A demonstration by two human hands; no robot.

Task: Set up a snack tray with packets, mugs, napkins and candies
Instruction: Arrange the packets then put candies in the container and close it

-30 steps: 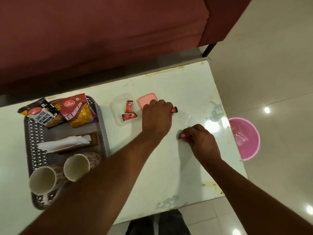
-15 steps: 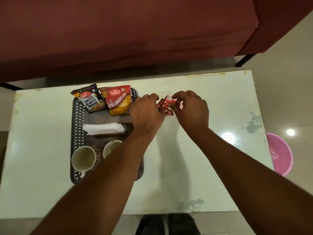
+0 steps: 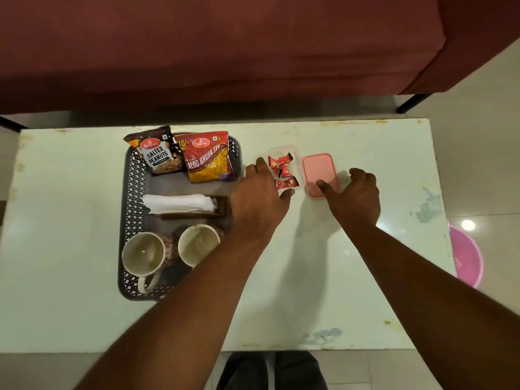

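The left grip (image 3: 259, 198) is spread wide, thumb and forefinger straddling the near-left corner of the clear box (image 3: 282, 149). Whether it truly pinches the wall I cannot tell. The right grip (image 3: 356, 195) holds nothing, one fingertip resting on the pink lid (image 3: 320, 168).

Nearest, the left forearm hangs over the mugs (image 3: 142, 253) in the tray (image 3: 128, 192) and could knock one. Farther off, the open box sits on the table (image 3: 351, 277) just right of the tray — lifted by one corner, it could tip and spill. The candies (image 3: 281, 168) inside are small, glossy, red twist-wrapped pieces, loosely heaped.
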